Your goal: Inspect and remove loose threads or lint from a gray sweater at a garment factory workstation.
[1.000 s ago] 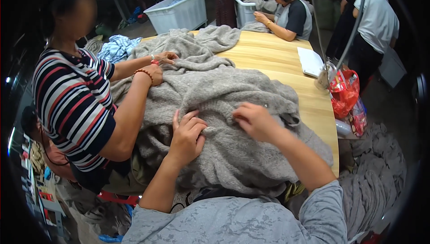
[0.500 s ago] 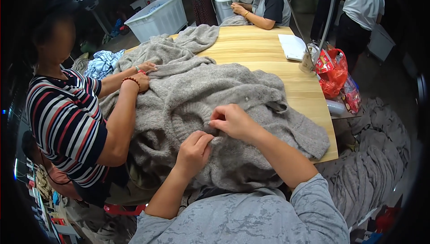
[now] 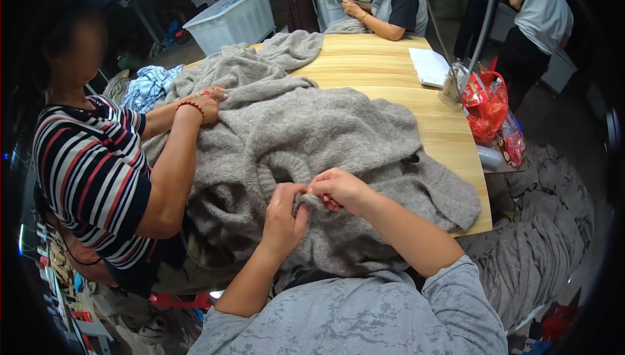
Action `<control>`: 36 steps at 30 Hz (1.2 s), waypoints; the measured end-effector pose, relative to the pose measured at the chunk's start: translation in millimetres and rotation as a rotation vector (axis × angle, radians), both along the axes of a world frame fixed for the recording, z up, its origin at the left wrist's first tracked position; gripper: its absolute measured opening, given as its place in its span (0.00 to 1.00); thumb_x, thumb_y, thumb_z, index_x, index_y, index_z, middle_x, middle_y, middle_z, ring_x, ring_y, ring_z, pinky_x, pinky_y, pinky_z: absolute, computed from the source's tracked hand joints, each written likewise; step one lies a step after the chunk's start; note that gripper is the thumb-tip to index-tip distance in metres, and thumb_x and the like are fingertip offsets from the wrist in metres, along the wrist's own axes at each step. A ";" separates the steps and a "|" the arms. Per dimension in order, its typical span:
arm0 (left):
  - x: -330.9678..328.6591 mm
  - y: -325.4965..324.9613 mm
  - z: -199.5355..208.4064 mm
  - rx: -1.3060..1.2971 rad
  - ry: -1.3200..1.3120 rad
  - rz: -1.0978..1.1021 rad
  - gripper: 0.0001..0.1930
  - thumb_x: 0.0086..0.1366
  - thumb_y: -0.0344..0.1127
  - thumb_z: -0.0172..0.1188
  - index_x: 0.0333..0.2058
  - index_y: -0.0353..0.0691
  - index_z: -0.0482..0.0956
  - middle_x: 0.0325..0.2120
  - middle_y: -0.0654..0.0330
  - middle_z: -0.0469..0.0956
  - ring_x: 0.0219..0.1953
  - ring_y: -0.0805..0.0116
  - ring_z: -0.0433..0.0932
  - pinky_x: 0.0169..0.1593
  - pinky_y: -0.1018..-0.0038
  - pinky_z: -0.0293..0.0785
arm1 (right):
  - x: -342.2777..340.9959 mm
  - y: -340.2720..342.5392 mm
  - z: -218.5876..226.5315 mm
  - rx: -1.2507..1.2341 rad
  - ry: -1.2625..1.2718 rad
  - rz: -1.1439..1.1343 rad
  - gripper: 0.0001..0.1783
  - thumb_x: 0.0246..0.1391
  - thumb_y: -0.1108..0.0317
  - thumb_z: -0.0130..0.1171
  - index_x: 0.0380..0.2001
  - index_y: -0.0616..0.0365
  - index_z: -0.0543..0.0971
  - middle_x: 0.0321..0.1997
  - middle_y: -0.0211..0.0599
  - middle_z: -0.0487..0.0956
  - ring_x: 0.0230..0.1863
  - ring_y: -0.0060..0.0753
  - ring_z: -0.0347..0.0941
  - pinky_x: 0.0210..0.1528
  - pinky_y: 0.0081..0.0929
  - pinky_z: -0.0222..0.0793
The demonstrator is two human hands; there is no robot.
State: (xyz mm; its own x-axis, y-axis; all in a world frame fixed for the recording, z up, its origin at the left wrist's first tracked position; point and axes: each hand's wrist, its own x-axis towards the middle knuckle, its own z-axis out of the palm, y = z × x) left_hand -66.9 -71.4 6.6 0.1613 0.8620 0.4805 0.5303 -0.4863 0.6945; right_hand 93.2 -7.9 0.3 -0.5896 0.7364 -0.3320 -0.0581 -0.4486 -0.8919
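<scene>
A grey-brown knit garment (image 3: pixel 338 124) lies rumpled over the near half of the wooden table, its ribbed band (image 3: pixel 265 176) curving in front of me. My left hand (image 3: pixel 284 215) pinches a fold of the knit between thumb and fingers. Close beside it, my right hand (image 3: pixel 342 189) is also closed on the same fold, fingertips together. Whether a small item such as a button or thread is between the fingertips, I cannot make out. To the left, a co-worker in a striped shirt (image 3: pixel 97 172) has both hands (image 3: pixel 208 106) on more of the grey knit.
Papers (image 3: pixel 428 66) lie at the table's (image 3: pixel 449 130) far right corner, near a red plastic bag (image 3: pixel 485 107). A heap of grey knits (image 3: pixel 537 238) sits low on the right. White bins (image 3: pixel 234 19) and other people are beyond the table; blue-white cloth (image 3: pixel 151 86) lies far left.
My right hand has moved down to meet my left at the fold, and the fold is lifted and bunched between them. The garment's upper layer has shifted, hiding the button seen earlier.
</scene>
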 end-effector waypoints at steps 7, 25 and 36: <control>-7.9 8.6 -11.4 -0.052 -0.110 0.022 0.07 0.51 0.23 0.58 0.32 0.35 0.75 0.24 0.57 0.75 0.22 0.70 0.73 0.27 0.76 0.68 | 5.6 -18.2 17.9 0.808 -0.343 -0.111 0.10 0.50 0.65 0.55 0.29 0.62 0.76 0.19 0.36 0.70 0.24 0.31 0.71 0.28 0.29 0.66; -17.3 13.7 -22.3 -0.349 -0.541 -0.209 0.03 0.57 0.21 0.58 0.29 0.33 0.74 0.27 0.68 0.73 0.29 0.84 0.67 0.31 0.85 0.65 | -3.4 -11.4 22.5 0.700 -0.371 -0.180 0.08 0.37 0.73 0.56 0.23 0.66 0.77 0.16 0.31 0.73 0.18 0.17 0.66 0.21 0.20 0.61; -25.0 23.9 -26.4 -0.470 -0.810 -0.385 0.05 0.59 0.22 0.57 0.29 0.37 0.71 0.26 0.72 0.70 0.29 0.88 0.65 0.33 0.88 0.62 | -2.3 14.0 23.3 0.467 -0.233 0.034 0.04 0.43 0.76 0.59 0.26 0.63 0.78 0.21 0.23 0.75 0.22 0.10 0.66 0.22 0.12 0.59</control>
